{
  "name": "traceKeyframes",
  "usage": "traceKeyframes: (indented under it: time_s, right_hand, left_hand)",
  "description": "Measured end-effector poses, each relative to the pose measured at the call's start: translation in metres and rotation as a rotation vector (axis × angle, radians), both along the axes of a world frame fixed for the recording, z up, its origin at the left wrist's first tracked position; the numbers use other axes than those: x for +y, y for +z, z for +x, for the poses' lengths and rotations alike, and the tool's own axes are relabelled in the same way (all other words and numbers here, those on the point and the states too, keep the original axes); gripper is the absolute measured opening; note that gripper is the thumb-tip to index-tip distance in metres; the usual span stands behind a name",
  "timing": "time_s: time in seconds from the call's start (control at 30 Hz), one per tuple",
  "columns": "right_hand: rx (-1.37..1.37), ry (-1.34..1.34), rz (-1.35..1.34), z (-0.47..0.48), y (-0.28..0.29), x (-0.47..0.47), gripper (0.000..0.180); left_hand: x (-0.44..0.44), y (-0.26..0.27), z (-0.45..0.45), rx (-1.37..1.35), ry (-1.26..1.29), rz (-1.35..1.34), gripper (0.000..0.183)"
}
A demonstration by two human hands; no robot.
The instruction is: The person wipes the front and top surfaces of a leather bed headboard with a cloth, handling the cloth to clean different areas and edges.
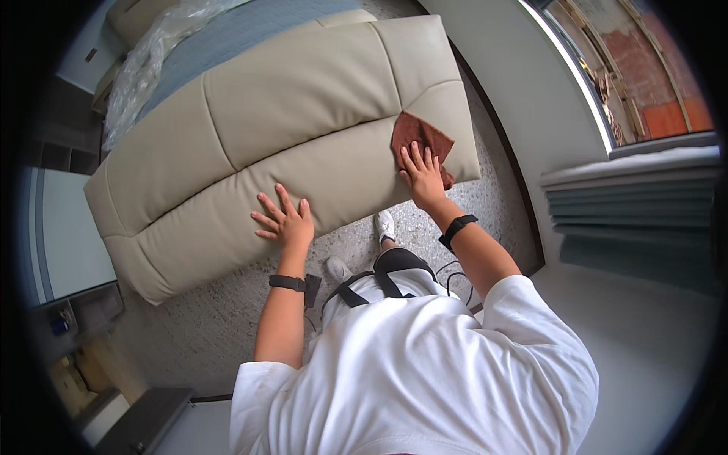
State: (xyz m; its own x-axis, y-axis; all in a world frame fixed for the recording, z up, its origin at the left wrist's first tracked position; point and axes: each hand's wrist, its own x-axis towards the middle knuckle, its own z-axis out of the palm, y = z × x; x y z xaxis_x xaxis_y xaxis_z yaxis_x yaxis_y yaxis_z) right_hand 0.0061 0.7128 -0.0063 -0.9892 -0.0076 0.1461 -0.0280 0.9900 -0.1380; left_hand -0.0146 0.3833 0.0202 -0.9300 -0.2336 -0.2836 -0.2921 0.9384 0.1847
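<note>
A padded beige leather-look bed end panel (301, 96) with stitched seams stretches across the view before me. My left hand (289, 219) rests on its near padded roll with the fingers spread, holding nothing. Toward the panel's right end, my right hand (424, 177) lies flat on a reddish-brown cloth (418, 131), pressing it against the padding. Part of the cloth is hidden under the palm, and a bunched bit shows beside the wrist.
Beyond the panel lies a blue quilted mattress (244, 42) with clear plastic sheeting (136, 79) along its left side. A wall and a window (642, 68) with a gathered curtain (631, 199) stand at right. Cabinets (74, 233) line the left. Speckled floor (199, 335) surrounds my feet.
</note>
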Motion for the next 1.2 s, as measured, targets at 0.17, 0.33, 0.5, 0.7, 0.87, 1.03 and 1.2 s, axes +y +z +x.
traceKeyframes:
  time_s: [0.17, 0.33, 0.5, 0.7, 0.87, 1.03, 1.2]
  right_hand:
    - [-0.038, -0.124, -0.024, 0.056, -0.026, 0.013, 0.064]
    - [0.04, -0.26, -0.13, 0.045, -0.058, 0.055, 0.074]
    - [0.322, -0.453, -0.244, -0.009, -0.051, 0.157, 0.07]
    - [-0.303, -0.321, -1.154, -0.056, -0.071, 0.245, 0.068]
    - [-0.202, -0.228, -1.499, -0.055, -0.048, 0.238, 0.065]
    - [-0.321, -0.266, -1.402, -0.071, 0.002, 0.253, 0.053]
    - [-0.255, -0.153, -1.052, -0.137, 0.06, 0.266, 0.053]
  left_hand:
    - [0.0, 0.007, -0.005, -0.073, 0.008, -0.005, 0.074]
    - [-0.032, -0.002, 0.011, 0.375, -0.041, 0.271, 0.06]
    - [-0.08, -0.037, 0.061, 0.386, 1.037, 1.186, 0.071]
    - [0.016, -0.053, 0.051, 0.186, 1.32, 2.017, 0.118]
    - [0.041, -0.046, 0.052, 0.255, 1.468, 1.907, 0.119]
    - [0.064, -0.036, 0.062, 0.388, 1.252, 1.932, 0.11]
    - [0.092, 0.001, 0.025, 0.423, 1.105, 1.937, 0.101]
